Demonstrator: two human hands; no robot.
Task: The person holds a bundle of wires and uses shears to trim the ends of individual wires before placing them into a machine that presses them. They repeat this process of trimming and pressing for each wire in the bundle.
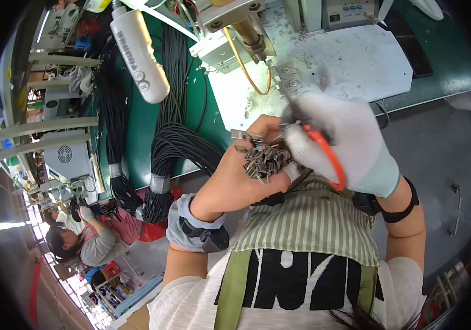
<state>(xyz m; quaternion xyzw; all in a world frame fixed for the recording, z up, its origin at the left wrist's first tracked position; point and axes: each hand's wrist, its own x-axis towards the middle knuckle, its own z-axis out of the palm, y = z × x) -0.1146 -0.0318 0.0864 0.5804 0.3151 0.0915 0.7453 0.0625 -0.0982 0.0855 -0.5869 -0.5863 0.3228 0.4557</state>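
1. Centrally, the person's left hand (241, 179) reaches forward and inward, its forearm slanting up from below; a grey cuff (183, 223) and a black strap circle the wrist.
2. Its bare fingers curl around a bundle of metal terminals (267, 162), the thumb along the near side with a white wrap (292, 171) near its tip.
3. The right hand (342, 140), in a white glove with a pale green cuff, bends in from the right and closes around orange-handled pliers (328, 157); motion blur hides the exact finger placement.
4. The terminals sit in front of the striped apron (307, 225), just beside the gloved fingers. They look small, silvery and angular, crowded at uneven angles, with bits of red and blue among them.
5. Whether the pliers touch the bundle, one cannot tell. Their dark head points toward the pale work plate (356, 69).
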